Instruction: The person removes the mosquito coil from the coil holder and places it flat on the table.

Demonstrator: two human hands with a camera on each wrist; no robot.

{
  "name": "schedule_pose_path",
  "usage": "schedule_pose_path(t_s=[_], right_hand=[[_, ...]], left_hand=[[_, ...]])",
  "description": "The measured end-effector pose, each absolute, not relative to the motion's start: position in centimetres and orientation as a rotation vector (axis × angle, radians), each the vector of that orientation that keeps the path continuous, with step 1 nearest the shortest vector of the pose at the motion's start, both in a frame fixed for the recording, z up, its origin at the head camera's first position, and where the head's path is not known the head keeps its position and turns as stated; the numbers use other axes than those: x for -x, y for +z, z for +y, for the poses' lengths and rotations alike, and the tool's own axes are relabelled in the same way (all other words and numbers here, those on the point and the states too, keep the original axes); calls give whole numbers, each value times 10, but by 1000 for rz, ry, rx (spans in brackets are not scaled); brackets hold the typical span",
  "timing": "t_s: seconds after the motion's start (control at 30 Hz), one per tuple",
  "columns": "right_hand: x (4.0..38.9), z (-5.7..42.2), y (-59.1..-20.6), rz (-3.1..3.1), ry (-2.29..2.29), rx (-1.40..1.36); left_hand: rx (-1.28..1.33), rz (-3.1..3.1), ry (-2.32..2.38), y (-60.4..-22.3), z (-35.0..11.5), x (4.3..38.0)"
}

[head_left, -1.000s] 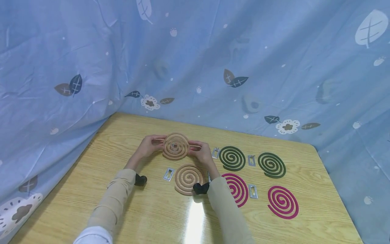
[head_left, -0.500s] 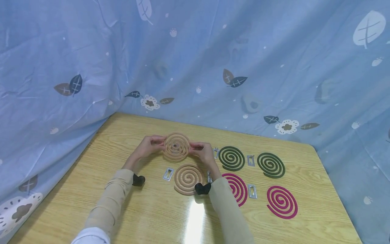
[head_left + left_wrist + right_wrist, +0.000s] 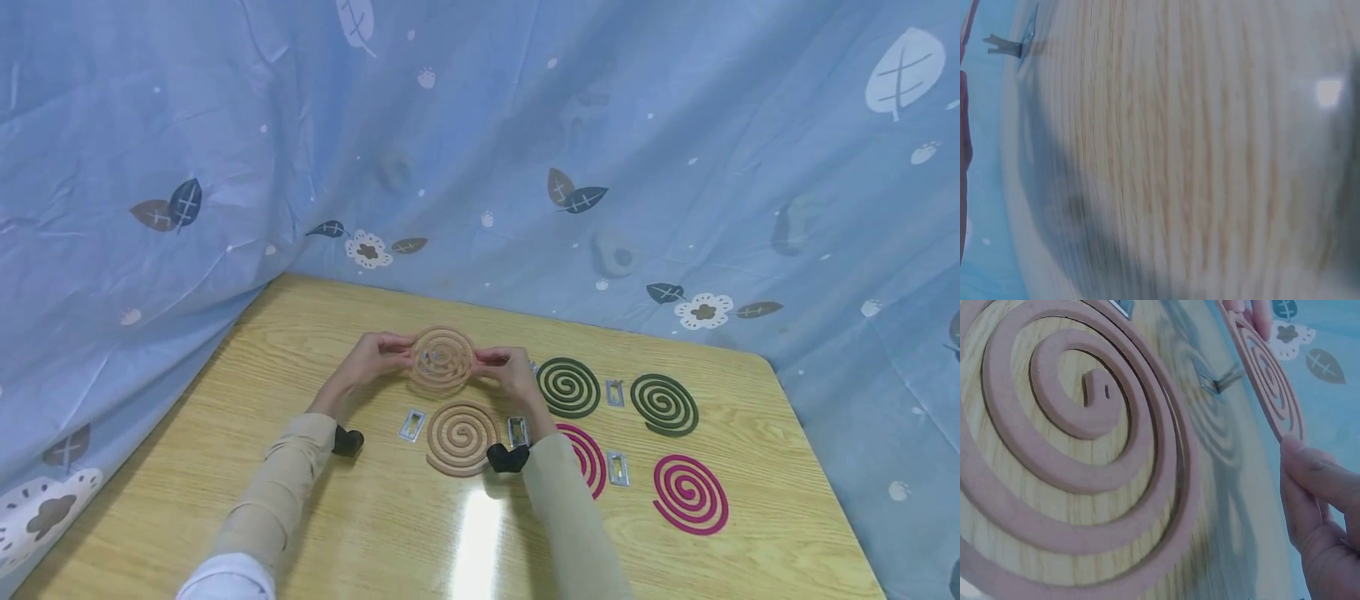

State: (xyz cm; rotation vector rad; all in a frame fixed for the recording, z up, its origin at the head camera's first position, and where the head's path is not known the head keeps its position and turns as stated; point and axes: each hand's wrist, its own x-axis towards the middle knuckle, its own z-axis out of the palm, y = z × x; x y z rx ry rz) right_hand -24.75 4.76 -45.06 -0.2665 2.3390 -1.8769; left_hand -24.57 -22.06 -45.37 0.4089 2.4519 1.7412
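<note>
A tan mosquito coil (image 3: 442, 332) is held level above the back of the wooden table. My left hand (image 3: 366, 361) pinches its left edge, and my right hand (image 3: 512, 368) pinches the right edge between thumb and fingers. In the right wrist view, a small metal coil stand (image 3: 1209, 380) with its prong bent up stands on the table below the held coil (image 3: 1285, 403), which is apart from it. Nearer me lies a second tan coil (image 3: 462, 432), flat between two flat metal stands, one on its left (image 3: 412, 424) and one on its right (image 3: 518, 432).
To the right lie two dark green coils (image 3: 567, 387) and two magenta coils (image 3: 691, 494), with metal stands (image 3: 618, 468) between them. My right forearm passes over part of one magenta coil. A blue patterned curtain (image 3: 480, 150) hangs behind and left of the table.
Both hands have shifted slightly right with the tan coil between them. The right forearm has moved right too, uncovering more of the metal stand beside the wrist.
</note>
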Motion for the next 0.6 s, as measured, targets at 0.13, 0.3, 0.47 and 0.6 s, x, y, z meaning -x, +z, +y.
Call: schedule_pose_path(t_s=[0.13, 0.3, 0.47, 0.6], right_hand=[[246, 56, -449, 2341, -1845, 235], [246, 68, -450, 2345, -1836, 219], [244, 76, -450, 2357, -1828, 214], [243, 82, -450, 2361, -1832, 206]], left_hand=[[-428, 2451, 1719, -453, -213, 246], [-457, 2481, 1664, -456, -202, 248], [-432, 2486, 1646, -457, -192, 248], [-415, 2501, 1636, -453, -184, 248]])
